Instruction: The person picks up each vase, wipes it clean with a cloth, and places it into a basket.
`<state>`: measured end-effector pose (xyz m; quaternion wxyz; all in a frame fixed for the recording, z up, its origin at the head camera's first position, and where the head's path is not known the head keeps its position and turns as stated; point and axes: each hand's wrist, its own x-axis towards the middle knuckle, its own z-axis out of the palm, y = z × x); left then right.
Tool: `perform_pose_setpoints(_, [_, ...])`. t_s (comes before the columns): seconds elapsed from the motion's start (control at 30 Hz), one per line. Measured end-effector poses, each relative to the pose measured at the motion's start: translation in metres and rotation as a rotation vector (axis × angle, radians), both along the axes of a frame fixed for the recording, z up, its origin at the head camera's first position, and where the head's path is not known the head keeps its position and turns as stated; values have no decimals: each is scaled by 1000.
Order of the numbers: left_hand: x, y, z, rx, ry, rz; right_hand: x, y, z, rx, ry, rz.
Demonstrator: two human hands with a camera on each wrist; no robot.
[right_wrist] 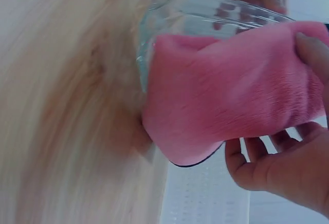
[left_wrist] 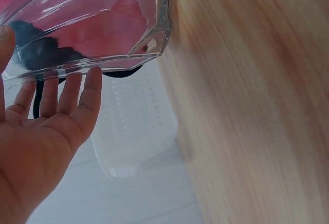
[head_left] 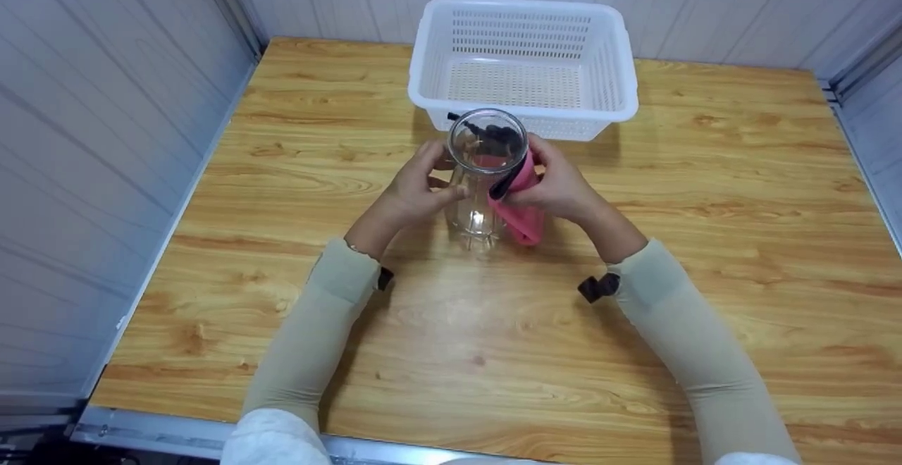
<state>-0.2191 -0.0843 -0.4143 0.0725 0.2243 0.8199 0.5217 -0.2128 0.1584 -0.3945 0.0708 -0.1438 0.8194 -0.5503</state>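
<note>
A clear faceted glass jar (head_left: 473, 220) stands upright on the table between both hands, its round mouth facing up. My left hand (head_left: 416, 187) holds the jar's left side, thumb in front and fingers around the back; the fingertips meet the glass in the left wrist view. On the opposite side, my right hand (head_left: 564, 187) grips a pink cloth (right_wrist: 216, 85) with dark edging and keeps it against the jar. Dark material (left_wrist: 38, 44) shows through the glass behind the jar, with a thin black strip hanging there. Part of the right fingers is hidden behind the cloth.
A white perforated plastic basket (head_left: 521, 109) sits just behind the jar, near the back wall. Wood-grained table surface (head_left: 458, 352) extends to the front edge and to both sides. Pale panelled walls (head_left: 106, 134) border the table at the left, back and right.
</note>
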Motion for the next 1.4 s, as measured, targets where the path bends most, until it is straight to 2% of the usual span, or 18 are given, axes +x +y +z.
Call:
perform_pose_setpoints(0.1, [0,-1,2,-30,3,6,-1,0,-7,109,-26,26])
perform_pose_setpoints(0.2, [1,-3,3,-22,-8,4,-2,0,-15,182,-20,53])
perform_pose_setpoints(0.4, [2,-2,5,14,-10,-12,-2,0,-24,290,51,61])
perform_pose_setpoints(0.67, [2,-2,5,56,21,-29,-1,2,-27,353,61,61])
perform_pose_setpoints(0.77, [4,0,4,50,55,-9,0,4,-27,375,55,59])
perform_pose_setpoints(0.93, [8,5,6,-49,101,91,2,7,-23,255,6,33])
perform_pose_setpoints(1.03, [8,5,7,-73,107,123,3,7,-19,203,1,10])
perform_pose_setpoints(1.23, [7,4,8,-55,75,99,2,5,-6,129,44,1])
perform_pose_setpoints(1.4, [4,3,10,-70,21,81,2,0,14,37,43,14])
